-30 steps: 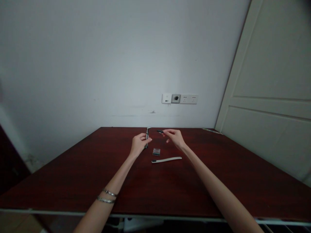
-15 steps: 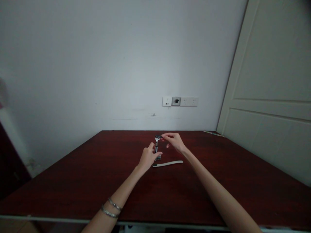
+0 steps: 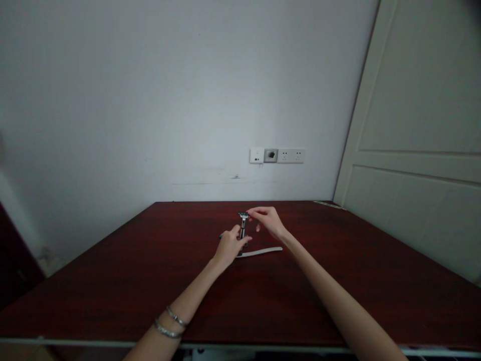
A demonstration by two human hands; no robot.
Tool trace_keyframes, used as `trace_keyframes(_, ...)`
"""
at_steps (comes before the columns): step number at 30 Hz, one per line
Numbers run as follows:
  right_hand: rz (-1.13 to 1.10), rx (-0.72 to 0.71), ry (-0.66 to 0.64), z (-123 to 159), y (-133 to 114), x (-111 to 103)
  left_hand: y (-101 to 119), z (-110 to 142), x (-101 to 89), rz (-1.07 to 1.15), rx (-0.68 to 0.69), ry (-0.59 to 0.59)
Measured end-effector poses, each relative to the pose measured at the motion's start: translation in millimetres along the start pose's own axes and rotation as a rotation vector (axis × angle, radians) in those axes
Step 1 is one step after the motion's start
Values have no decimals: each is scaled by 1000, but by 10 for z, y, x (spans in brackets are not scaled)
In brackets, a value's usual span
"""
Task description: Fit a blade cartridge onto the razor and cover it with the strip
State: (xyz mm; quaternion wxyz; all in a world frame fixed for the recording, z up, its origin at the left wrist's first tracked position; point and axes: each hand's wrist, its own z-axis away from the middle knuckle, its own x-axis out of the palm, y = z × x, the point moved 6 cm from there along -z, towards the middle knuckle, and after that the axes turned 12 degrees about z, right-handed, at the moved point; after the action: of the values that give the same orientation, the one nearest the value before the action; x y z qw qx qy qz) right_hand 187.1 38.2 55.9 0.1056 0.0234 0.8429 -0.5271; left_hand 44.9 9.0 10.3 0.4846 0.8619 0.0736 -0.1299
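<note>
A small razor-like T-shaped tool (image 3: 243, 223) stands upright above the table, with a dark crosswise head, a silver neck and a dark handle. My left hand (image 3: 227, 246) is closed round its handle, thumb on the right side, so the lower part is mostly hidden. At the top, the thumb and index finger of my right hand (image 3: 267, 219) pinch the right end of the head, and the other fingers are curled. Just below my left thumb a slim, slightly curved pale strip (image 3: 261, 251) with a dark left end lies on the table.
The dark red wooden table (image 3: 285, 296) reaches to the white wall, which carries a row of sockets (image 3: 291, 156). A thin flat piece (image 3: 329, 204) lies at the far right corner. A small dark thing (image 3: 221, 235) shows behind my left hand. A pale panelled door (image 3: 421, 200) borders the right side.
The tool has tilted slightly, its head shifting a little left and down. My left hand has moved slightly lower, and my right hand still pinches the head.
</note>
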Motion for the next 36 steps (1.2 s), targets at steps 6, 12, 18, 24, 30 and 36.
trace_keyframes(6,5,8,-5,16,-9,5,6,2,-3,-49,57,3)
trace_keyframes(12,45,-20,-18,15,8,5,3,-5,8,-118,79,-18)
trace_keyframes(18,108,-67,-52,25,-33,8,-4,-9,11,-162,70,-31)
trace_keyframes(24,166,-80,-89,43,-62,11,-25,-11,17,-176,79,-50)
trace_keyframes(30,189,-111,-122,47,-76,11,9,7,28,-234,121,-59)
trace_keyframes(36,205,-161,-155,95,-178,19,35,19,33,-271,146,-69)
